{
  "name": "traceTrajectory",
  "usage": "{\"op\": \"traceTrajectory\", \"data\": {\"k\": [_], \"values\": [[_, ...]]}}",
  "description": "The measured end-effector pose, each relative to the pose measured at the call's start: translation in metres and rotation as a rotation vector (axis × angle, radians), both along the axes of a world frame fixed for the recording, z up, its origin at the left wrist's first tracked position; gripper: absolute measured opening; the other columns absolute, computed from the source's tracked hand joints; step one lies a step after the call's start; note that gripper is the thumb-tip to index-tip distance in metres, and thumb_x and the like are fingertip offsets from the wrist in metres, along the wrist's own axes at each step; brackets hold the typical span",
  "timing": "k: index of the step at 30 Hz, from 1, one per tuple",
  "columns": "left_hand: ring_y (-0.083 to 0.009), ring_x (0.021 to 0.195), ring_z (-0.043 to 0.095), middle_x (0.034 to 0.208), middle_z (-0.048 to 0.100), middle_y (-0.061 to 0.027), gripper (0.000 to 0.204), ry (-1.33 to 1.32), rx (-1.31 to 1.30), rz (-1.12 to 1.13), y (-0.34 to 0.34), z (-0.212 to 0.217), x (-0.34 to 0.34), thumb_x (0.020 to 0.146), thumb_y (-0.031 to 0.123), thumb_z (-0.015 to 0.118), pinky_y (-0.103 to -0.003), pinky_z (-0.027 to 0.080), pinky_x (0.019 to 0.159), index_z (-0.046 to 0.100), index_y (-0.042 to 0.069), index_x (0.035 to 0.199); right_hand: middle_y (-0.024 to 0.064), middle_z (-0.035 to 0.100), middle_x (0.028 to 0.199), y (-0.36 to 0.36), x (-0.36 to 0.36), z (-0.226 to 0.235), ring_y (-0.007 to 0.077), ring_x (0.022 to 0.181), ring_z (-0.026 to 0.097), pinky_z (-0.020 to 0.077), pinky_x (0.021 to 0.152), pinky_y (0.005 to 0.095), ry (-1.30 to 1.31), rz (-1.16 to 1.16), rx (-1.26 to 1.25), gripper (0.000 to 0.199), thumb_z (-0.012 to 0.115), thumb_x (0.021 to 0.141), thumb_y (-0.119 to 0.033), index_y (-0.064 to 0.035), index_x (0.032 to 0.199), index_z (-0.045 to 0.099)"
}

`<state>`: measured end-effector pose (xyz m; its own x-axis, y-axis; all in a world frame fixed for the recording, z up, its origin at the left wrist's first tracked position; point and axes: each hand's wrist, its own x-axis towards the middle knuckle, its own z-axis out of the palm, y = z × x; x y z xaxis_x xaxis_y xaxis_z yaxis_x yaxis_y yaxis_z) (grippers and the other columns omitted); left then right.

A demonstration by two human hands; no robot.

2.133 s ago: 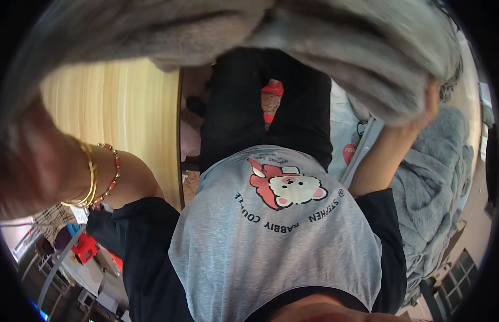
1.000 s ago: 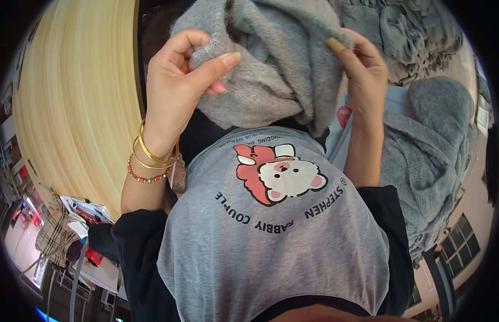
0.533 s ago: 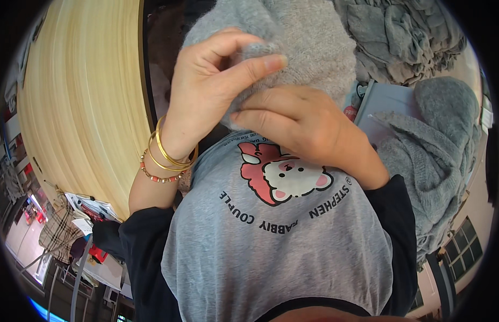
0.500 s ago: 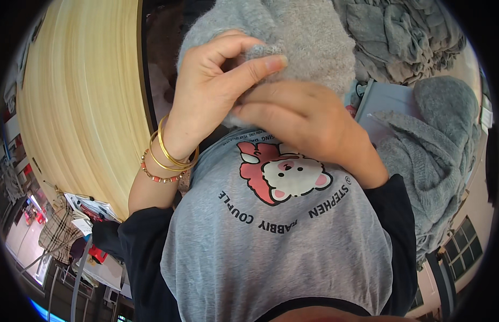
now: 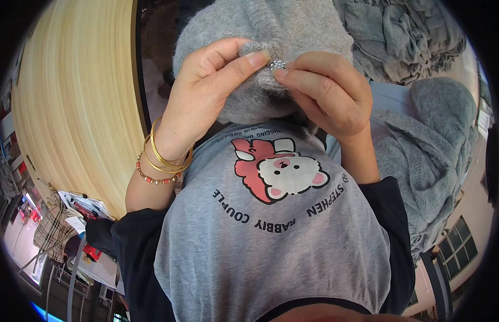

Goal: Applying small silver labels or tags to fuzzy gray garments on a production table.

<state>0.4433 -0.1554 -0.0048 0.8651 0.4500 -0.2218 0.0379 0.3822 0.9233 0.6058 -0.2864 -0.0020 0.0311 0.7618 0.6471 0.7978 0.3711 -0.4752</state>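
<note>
Grey fuzzy knit, a sweater (image 5: pixel 271 48) by the look of it, hangs bunched in front of the person's chest, its long axis running from twelve o'clock at the top edge down toward the middle of the view, where its lower fold ends just above the printed grey shirt (image 5: pixel 271 236). A small sparkly silver stud (image 5: pixel 277 65) sits on the knit at the fold, right between the two hands.

At ten o'clock from the picture's middle, the left hand (image 5: pixel 206 91) is curled nearly closed, thumb pressed along a ridge of the knit with the fingers wrapped behind it, so it pinches the fabric. Gold bangles and a red bead bracelet (image 5: pixel 161 158) ring that wrist. At one o'clock, the right hand (image 5: pixel 327 91) is also mostly closed, its thumb and forefinger tips meeting at the stud and gripping the knit there; whether the fingertips hold the stud itself or only the wool around it is hard to tell.

More grey knitwear (image 5: pixel 421 145) lies heaped from one to four o'clock, partly cut off by the dark rim. A pale wooden tabletop (image 5: pixel 72 118) curves along nine o'clock. The upper part of the sweater runs out of view, its far side is hidden, and the left fingers behind it cannot be seen.
</note>
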Motion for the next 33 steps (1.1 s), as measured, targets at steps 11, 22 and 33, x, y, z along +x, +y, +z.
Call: {"op": "traceTrajectory", "data": {"k": [11, 22, 33], "values": [[-0.0047, 0.087, 0.062, 0.097, 0.069, -0.0023, 0.027, -0.011, 0.025, -0.016, 0.006, -0.001, -0.009, 0.095, 0.008, 0.065, -0.020, 0.049, 0.077, 0.061, -0.001, 0.120, 0.0057, 0.067, 0.087, 0.007, -0.004, 0.000, 0.0172, 0.067, 0.065, 0.0522, 0.055, 0.0260, 0.058, -0.033, 0.037, 0.025, 0.077, 0.064, 0.000, -0.0054, 0.088, 0.071], [-0.0120, 0.088, 0.068, 0.100, 0.067, -0.0062, 0.040, -0.111, 0.088, 0.128, -0.005, -0.005, -0.013, 0.085, -0.009, 0.071, -0.022, 0.056, 0.077, 0.056, -0.004, 0.122, 0.0065, 0.068, 0.090, 0.015, -0.006, 0.006, 0.0166, 0.074, 0.067, 0.0532, 0.062, 0.0251, 0.161, -0.004, -0.130, 0.022, 0.077, 0.070, 0.002, -0.0036, 0.090, 0.071], [-0.0061, 0.084, 0.064, 0.097, 0.068, -0.0056, 0.033, -0.163, 0.114, 0.264, -0.005, -0.014, -0.015, 0.085, -0.004, 0.073, -0.019, 0.052, 0.071, 0.060, -0.005, 0.116, 0.0065, 0.067, 0.092, 0.037, 0.019, 0.013, 0.0147, 0.078, 0.065, 0.0509, 0.065, 0.0248, 0.223, 0.235, -0.297, 0.024, 0.073, 0.072, 0.004, -0.0028, 0.095, 0.068]]}}
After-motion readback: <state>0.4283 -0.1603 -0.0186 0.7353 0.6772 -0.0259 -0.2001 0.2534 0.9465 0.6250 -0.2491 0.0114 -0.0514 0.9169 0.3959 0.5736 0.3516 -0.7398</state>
